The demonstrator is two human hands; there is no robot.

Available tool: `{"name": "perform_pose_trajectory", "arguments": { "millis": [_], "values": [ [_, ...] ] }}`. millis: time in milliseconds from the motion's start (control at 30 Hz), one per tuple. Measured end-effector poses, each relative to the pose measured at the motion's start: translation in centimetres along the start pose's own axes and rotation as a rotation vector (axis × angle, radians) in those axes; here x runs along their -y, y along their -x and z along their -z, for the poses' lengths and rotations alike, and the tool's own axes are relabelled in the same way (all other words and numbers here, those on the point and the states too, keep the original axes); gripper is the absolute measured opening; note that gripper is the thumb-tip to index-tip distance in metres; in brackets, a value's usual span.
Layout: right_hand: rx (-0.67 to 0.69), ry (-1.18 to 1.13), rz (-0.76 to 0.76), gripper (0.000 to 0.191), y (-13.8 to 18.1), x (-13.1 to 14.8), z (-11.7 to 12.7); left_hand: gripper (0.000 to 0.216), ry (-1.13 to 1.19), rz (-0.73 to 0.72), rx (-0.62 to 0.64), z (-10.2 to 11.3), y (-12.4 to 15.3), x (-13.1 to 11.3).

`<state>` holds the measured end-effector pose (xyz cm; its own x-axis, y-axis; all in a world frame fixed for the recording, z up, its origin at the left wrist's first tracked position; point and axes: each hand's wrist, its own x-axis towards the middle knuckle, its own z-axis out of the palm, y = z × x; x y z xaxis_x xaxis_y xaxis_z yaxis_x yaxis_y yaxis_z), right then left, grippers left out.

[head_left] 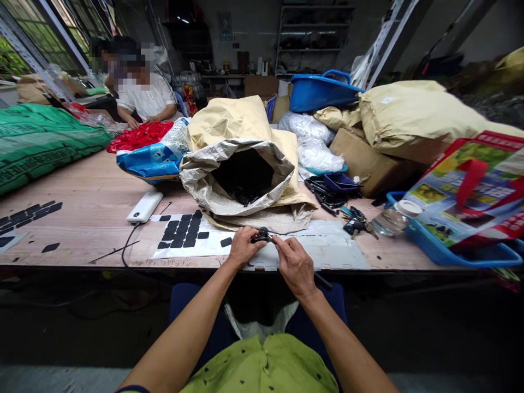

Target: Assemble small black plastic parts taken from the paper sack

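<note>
My left hand (244, 246) is closed around a small black part with a round knob (263, 232), held just above the table's front edge. Close beside it, my right hand (295, 266) grips a slim tool with a dark rod-like end (323, 280) that sticks out below the palm. The tool's pale tip touches or nearly touches the black part; its exact kind is hidden by the fingers. Straight ahead lies an open woven sack (192, 174), with a heap of black pieces in its dark mouth. Flat black rounded pads (180, 232) lie in rows on a white sheet to the left.
A white power bank (144, 207) with a cable lies at left. To the right are black parts (327, 191), keys (355, 225), a clear jar (391, 221) and a blue basket (487, 255) holding a printed bag. Across the table, a person (145, 95) handles red pieces (141, 135).
</note>
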<state>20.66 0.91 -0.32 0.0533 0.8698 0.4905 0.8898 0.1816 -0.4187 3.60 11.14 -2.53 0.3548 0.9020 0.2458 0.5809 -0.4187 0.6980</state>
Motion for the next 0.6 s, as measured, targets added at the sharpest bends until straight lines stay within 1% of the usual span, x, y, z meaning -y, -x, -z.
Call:
{"name": "perform_pose_trajectory", "arguments": {
  "millis": [100, 267, 433, 500, 600],
  "values": [
    [0.024, 0.029, -0.015, 0.035, 0.2, -0.2, -0.3, 0.019, 0.000, 0.002, -0.008, -0.1, 0.0, 0.2],
    [-0.037, 0.006, -0.062, 0.036, -0.1, -0.2, 0.5, 0.018, 0.014, -0.005, -0.009, -0.4, -0.1, 0.5],
    [0.006, 0.018, -0.098, 0.034, 0.1, -0.7, 0.9, 0.014, 0.005, 0.000, -0.030, -0.5, -0.1, 0.4],
    [-0.015, 0.008, -0.115, 0.033, -0.4, -1.1, 0.9, 0.015, 0.002, -0.004, -0.030, -0.5, 0.0, 0.3],
    [-0.080, 0.023, -0.111, 0.031, -2.4, -2.3, 0.9, 0.016, -0.024, -0.005, -0.031, -0.4, 0.0, 0.1]
  ]
}}
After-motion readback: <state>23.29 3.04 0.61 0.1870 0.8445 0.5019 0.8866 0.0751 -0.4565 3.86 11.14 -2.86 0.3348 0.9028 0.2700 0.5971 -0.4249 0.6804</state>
